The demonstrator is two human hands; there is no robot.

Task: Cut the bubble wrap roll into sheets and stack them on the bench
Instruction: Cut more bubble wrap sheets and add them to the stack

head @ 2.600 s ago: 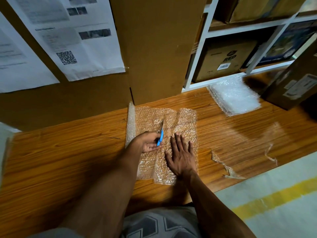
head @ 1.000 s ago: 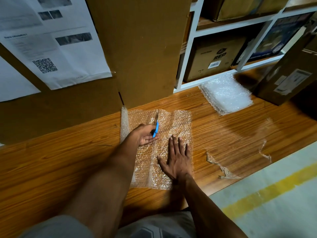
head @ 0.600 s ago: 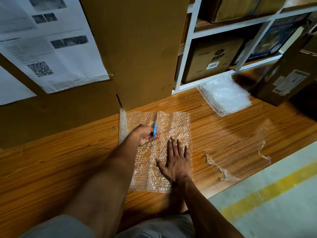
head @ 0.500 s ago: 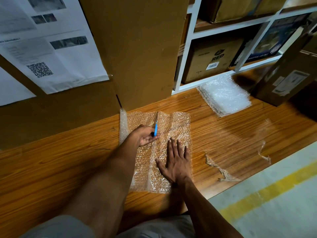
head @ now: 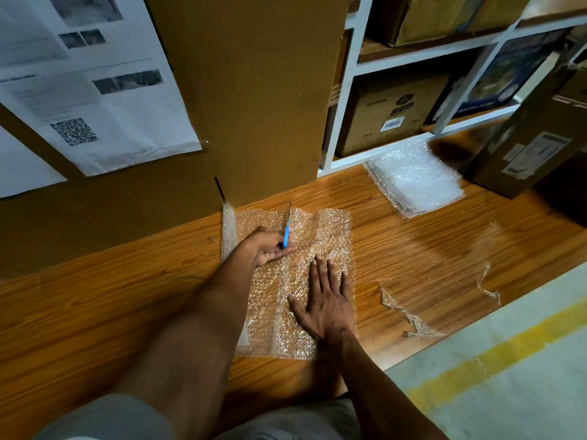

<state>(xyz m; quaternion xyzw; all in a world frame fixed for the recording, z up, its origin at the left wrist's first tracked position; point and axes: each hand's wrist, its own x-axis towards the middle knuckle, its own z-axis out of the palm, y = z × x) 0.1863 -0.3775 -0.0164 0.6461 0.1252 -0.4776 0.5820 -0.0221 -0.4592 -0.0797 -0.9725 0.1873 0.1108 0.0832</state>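
A piece of bubble wrap [head: 324, 236] lies flat on the wooden bench [head: 95, 306], its rolled end [head: 228, 230] at the left against the cardboard. My left hand [head: 266, 246] grips a blue-handled cutter [head: 286, 235] whose blade points away from me, near the far edge of the wrap. A straight cut line runs down the wrap below the cutter. My right hand [head: 327, 300] presses flat on the right part of the wrap, fingers spread. A stack of cut sheets [head: 413, 179] lies at the back right of the bench.
A tall cardboard panel [head: 247, 90] with taped papers stands behind the wrap. White shelving [head: 349, 90] holds boxes at the back right. A dark box [head: 527, 141] leans at the far right. Clear plastic scraps [head: 409, 315] lie near the bench's right edge, above the floor's yellow line [head: 495, 354].
My left hand has pushed the cutter away from me along the wrap, toward its far edge. My right hand has stayed pressed flat on the wrap.
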